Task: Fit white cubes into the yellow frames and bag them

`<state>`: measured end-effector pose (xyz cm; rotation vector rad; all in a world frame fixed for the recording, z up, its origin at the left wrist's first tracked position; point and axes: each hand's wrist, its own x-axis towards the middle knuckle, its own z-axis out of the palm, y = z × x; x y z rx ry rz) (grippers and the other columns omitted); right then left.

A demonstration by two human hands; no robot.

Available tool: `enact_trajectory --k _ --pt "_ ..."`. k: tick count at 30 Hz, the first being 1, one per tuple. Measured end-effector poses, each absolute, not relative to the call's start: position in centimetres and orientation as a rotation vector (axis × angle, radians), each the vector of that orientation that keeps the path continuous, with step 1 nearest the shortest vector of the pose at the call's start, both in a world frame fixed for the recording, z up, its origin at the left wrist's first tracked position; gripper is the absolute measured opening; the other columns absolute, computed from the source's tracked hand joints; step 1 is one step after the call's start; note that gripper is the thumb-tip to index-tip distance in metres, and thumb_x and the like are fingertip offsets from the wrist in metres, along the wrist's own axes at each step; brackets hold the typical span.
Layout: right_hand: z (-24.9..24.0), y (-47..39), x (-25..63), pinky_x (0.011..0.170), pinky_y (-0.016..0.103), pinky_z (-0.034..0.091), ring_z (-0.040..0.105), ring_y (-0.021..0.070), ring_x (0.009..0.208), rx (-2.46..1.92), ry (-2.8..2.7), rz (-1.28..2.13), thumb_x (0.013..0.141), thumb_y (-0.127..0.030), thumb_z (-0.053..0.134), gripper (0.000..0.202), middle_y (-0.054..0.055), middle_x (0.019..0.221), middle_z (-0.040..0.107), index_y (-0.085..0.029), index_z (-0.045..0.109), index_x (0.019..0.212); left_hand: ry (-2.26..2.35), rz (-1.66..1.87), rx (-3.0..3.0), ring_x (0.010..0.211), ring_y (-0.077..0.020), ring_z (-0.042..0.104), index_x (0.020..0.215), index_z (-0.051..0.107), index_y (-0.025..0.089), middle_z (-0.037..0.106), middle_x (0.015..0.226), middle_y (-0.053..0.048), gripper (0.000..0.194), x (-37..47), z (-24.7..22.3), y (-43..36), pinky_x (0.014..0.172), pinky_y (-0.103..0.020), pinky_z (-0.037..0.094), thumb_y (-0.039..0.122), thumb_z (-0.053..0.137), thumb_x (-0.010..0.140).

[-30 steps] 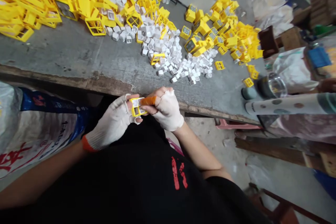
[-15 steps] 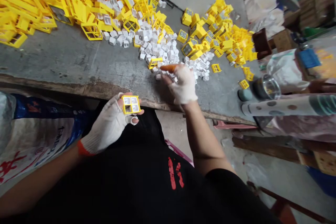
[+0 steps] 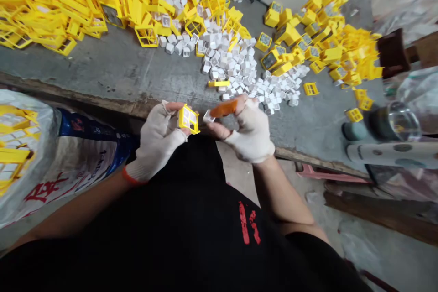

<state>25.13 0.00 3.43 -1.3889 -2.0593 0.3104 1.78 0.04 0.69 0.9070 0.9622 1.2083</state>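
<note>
My left hand (image 3: 159, 139), in a white fingerless glove, grips a small yellow plastic frame (image 3: 188, 119) between thumb and fingers. White pieces fill part of the frame; one of its openings looks dark. Just to the right, my right hand (image 3: 251, 130) pinches a white plastic cube (image 3: 208, 117) between thumb and a finger with an orange cover. A narrow gap separates cube and frame. Both hands are at the table's front edge. Behind them spreads a heap of loose white cubes (image 3: 236, 61), and a single yellow frame (image 3: 219, 84) lies at its near side.
A large pile of yellow frames (image 3: 68, 0) covers the table's (image 3: 112, 70) back left. More yellow pieces (image 3: 308, 41) lie at the back right. A glass jar (image 3: 400, 121) and a white cylinder (image 3: 393, 154) are at far right. A sack (image 3: 44, 159) holding yellow frames stands at left.
My right hand has come away from the white heap with a white cube and moved beside the left hand. The left hand has raised and tilted the yellow frame. The view has shifted leftward.
</note>
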Motion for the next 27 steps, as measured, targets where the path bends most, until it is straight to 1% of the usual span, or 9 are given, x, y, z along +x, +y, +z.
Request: enact_trajectory --k 4,9,11,13,15,16,19,24,27 --pt "2.5 -2.0 22.7 0.091 0.046 0.049 0.070 0.0260 0.090 -1.364 -2.075 0.303 0.108 -0.061 0.073 0.034 0.005 0.095 0.083 -0.029 0.084 0.103 0.951 1.190 1.070 0.118 -0.0248 0.078 0.107 0.080 0.031 0.082 0.121 -0.001 0.046 1.6 1.9 -0.3 0.104 -0.037 0.065 0.004 0.095 0.072" --pt "1.5 -2.5 21.4 0.088 0.043 0.046 0.071 0.0225 0.087 -1.275 -2.127 0.260 0.113 -0.058 0.067 0.043 0.005 0.089 0.081 -0.024 0.083 0.091 0.873 1.375 1.152 0.102 -0.0244 0.083 0.100 0.083 0.027 0.086 0.113 -0.003 0.043 2.0 1.1 0.2 0.090 -0.035 0.071 0.008 0.099 0.065" --pt "1.5 -2.0 22.6 0.088 0.041 0.047 0.072 0.0213 0.089 -1.218 -2.221 0.282 0.114 -0.058 0.066 0.041 0.004 0.091 0.082 -0.025 0.086 0.101 0.904 1.373 1.014 0.094 -0.0229 0.083 0.102 0.083 0.026 0.086 0.108 -0.003 0.042 2.3 0.6 0.8 0.082 -0.032 0.071 0.015 0.102 0.067" --pt "1.8 -0.5 25.7 0.090 0.040 0.051 0.074 0.0215 0.092 -1.303 -2.204 0.250 0.115 -0.054 0.066 0.034 0.003 0.097 0.083 -0.028 0.087 0.121 0.932 1.260 0.834 0.089 -0.0239 0.083 0.103 0.084 0.027 0.086 0.103 -0.004 0.039 2.4 0.5 1.4 0.072 -0.030 0.070 0.031 0.106 0.070" --pt "2.3 2.2 30.5 0.095 0.041 0.055 0.075 0.0235 0.100 -1.596 -2.008 0.113 0.115 -0.045 0.065 0.031 0.004 0.105 0.084 -0.029 0.084 0.133 0.925 1.150 0.698 0.089 -0.0273 0.084 0.102 0.085 0.028 0.085 0.100 -0.005 0.048 2.3 1.0 2.0 0.065 -0.031 0.069 0.049 0.109 0.066" --pt "2.6 4.0 33.2 0.098 0.042 0.056 0.074 0.0245 0.105 -1.799 -1.875 0.017 0.115 -0.041 0.065 0.029 0.006 0.111 0.085 -0.026 0.085 0.130 0.928 1.109 0.657 0.090 -0.0289 0.084 0.101 0.086 0.028 0.084 0.101 -0.005 0.053 2.3 1.3 2.2 0.064 -0.032 0.069 0.055 0.111 0.062" --pt "3.0 10.4 40.1 0.113 0.055 0.052 0.067 0.0300 0.121 -2.128 -1.706 -0.135 0.109 -0.053 0.074 0.039 0.014 0.118 0.084 -0.016 0.084 0.115 1.004 1.039 0.574 0.091 -0.0291 0.083 0.098 0.086 0.028 0.084 0.102 -0.006 0.060 2.1 2.1 2.7 0.062 -0.031 0.068 0.056 0.114 0.052" --pt "3.0 17.8 42.2 0.122 0.060 0.045 0.063 0.0285 0.128 -2.206 -1.819 -0.152 0.106 -0.071 0.072 0.053 0.011 0.106 0.086 -0.018 0.080 0.104 1.075 1.023 0.510 0.089 -0.0282 0.082 0.097 0.085 0.025 0.084 0.100 -0.005 0.068 2.0 1.8 2.6 0.060 -0.030 0.067 0.054 0.116 0.044" --pt "4.4 16.9 40.2 0.120 0.064 0.044 0.063 0.0319 0.129 -2.220 -1.910 -0.184 0.108 -0.067 0.071 0.053 0.015 0.115 0.086 -0.016 0.080 0.116 1.071 1.026 0.517 0.088 -0.0274 0.081 0.098 0.085 0.026 0.084 0.102 -0.005 0.069 1.7 1.3 2.4 0.061 -0.031 0.067 0.056 0.115 0.044"
